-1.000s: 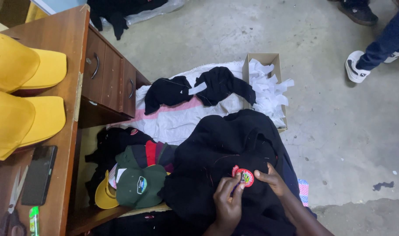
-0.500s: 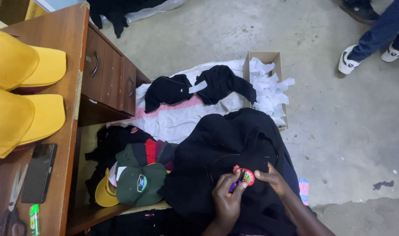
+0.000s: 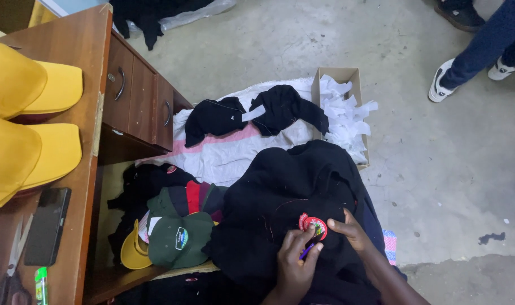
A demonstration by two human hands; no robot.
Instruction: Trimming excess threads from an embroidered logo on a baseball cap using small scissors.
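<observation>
Two hands at work low in the frame, on a black garment (image 3: 280, 197) heaped over the lap. Left hand (image 3: 294, 262) with fingers (image 3: 291, 240) curled shut around a small purple tool (image 3: 306, 252), its tip up against the lower edge of a round red badge (image 3: 315, 226). Right hand (image 3: 350, 232) flat on the cloth just beside the badge, fingers (image 3: 335, 227) loosely bent, fingertips touching the badge's right rim, nothing gripped. Badge lying on the black garment, between both hands.

Left of the lap, a low shelf under the bench (image 3: 71, 85) with a green cap (image 3: 178, 240), a yellow cap brim (image 3: 134, 254) and dark folded cloth beside them. On the bench top, two yellow caps (image 3: 26, 124) one behind the other, a dark phone (image 3: 47, 226) face down, and a green-topped marker (image 3: 40, 282) near the edge. Bench drawers (image 3: 139, 101) shut, with curved handles.

On the floor (image 3: 438, 169) beyond the lap, a white and pink cloth (image 3: 229, 152) spread out, two black caps (image 3: 252, 116) on it. Just beside them, a cardboard box (image 3: 339, 76) full of white paper strips (image 3: 348, 113). Top right, another person's leg in blue trousers (image 3: 489, 42) and a white shoe (image 3: 441, 85), well apart from the work.
</observation>
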